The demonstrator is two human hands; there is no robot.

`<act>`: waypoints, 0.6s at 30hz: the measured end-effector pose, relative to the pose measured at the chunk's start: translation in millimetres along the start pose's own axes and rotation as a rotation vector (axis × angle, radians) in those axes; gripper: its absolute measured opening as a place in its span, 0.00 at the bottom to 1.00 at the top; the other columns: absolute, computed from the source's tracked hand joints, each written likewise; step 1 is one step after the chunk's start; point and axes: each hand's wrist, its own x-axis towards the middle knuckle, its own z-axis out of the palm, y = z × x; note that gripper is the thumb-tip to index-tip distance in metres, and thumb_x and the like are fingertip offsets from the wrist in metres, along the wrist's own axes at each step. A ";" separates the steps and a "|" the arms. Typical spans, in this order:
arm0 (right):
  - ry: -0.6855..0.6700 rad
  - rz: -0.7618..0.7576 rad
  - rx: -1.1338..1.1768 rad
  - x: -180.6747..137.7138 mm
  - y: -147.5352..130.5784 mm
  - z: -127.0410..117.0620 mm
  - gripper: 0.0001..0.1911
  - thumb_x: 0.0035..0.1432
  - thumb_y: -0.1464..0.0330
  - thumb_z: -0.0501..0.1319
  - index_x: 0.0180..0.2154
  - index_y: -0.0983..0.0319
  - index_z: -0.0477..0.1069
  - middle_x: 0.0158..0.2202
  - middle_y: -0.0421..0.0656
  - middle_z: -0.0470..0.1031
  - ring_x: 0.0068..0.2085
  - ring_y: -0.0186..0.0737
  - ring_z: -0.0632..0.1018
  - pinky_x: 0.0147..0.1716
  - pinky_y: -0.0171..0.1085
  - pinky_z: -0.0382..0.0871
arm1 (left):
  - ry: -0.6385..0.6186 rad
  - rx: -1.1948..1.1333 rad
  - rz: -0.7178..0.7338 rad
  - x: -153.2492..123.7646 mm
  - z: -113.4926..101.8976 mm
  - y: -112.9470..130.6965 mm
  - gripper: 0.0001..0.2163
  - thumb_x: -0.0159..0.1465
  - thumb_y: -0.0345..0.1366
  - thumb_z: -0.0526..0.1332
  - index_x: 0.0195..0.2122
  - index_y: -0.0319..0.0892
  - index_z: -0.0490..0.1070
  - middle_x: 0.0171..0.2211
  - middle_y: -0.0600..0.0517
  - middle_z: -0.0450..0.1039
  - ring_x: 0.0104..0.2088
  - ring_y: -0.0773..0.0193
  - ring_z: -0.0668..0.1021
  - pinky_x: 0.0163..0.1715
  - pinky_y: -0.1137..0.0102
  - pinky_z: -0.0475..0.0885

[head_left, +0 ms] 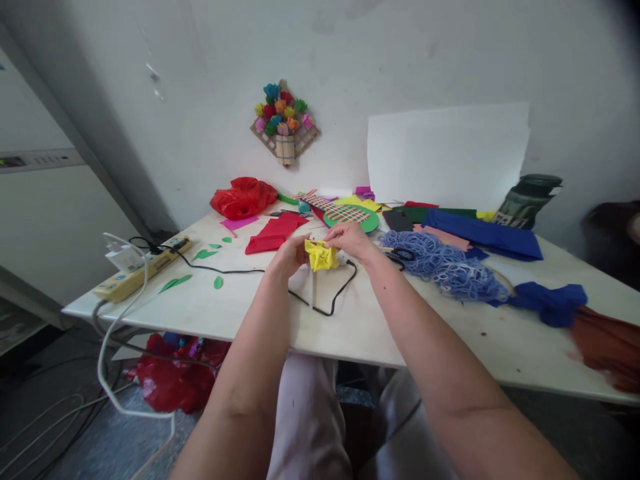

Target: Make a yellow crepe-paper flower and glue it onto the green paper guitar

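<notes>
A yellow paper flower with a pale thin stem pointing down is held between my two hands over the table. My left hand closes on its left side, the fingertips partly hidden behind the petals. From the upper right, my right hand pinches the flower's top edge. A black cord lies on the table below the flower. Right of my right hand are dark-handled scissors, partly under or against a heap of blue yarn.
Cut green paper leaves, folded red paper and a yellow power strip lie on the left. At the back is a green disc with a woven strip lattice. Blue paper and a dark jar stand right.
</notes>
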 end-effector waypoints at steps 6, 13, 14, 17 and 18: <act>0.025 -0.006 0.070 7.9 -4.7 1.3 0.05 0.34 0.77 0.66 0.20 0.64 0.77 0.21 0.37 0.73 0.25 0.32 0.72 0.26 0.31 0.65 | -0.037 -0.067 0.100 1.8 -3.5 -4.0 0.14 0.56 0.46 0.64 0.33 0.40 0.73 0.29 0.50 0.77 0.26 0.65 0.77 0.25 0.73 0.71; 0.041 0.030 0.087 15.2 -13.0 4.7 0.04 0.36 0.76 0.66 0.21 0.64 0.77 0.23 0.39 0.75 0.25 0.31 0.72 0.28 0.33 0.67 | -0.018 -0.092 0.218 4.0 -6.0 -5.8 0.18 0.54 0.49 0.65 0.34 0.38 0.73 0.32 0.48 0.77 0.31 0.64 0.78 0.30 0.72 0.72; 0.043 0.046 0.098 14.9 -13.9 4.9 0.04 0.36 0.76 0.67 0.22 0.64 0.76 0.23 0.39 0.75 0.24 0.30 0.71 0.28 0.33 0.67 | -0.026 -0.091 0.224 4.1 -6.5 -5.9 0.17 0.53 0.48 0.66 0.34 0.38 0.74 0.32 0.48 0.77 0.31 0.65 0.78 0.30 0.72 0.72; 0.037 0.088 0.165 11.5 -15.0 4.9 0.04 0.36 0.75 0.67 0.22 0.65 0.76 0.20 0.37 0.72 0.22 0.29 0.69 0.26 0.33 0.66 | -0.072 -0.099 0.238 3.3 -8.1 -6.0 0.14 0.50 0.42 0.68 0.34 0.38 0.75 0.32 0.48 0.78 0.31 0.65 0.78 0.31 0.72 0.72; 0.030 0.097 0.192 9.9 -14.9 4.7 0.04 0.35 0.74 0.67 0.21 0.65 0.75 0.19 0.36 0.71 0.22 0.28 0.68 0.26 0.32 0.66 | -0.089 -0.105 0.242 2.7 -8.4 -5.9 0.14 0.49 0.41 0.69 0.33 0.37 0.75 0.32 0.49 0.78 0.31 0.64 0.78 0.31 0.72 0.72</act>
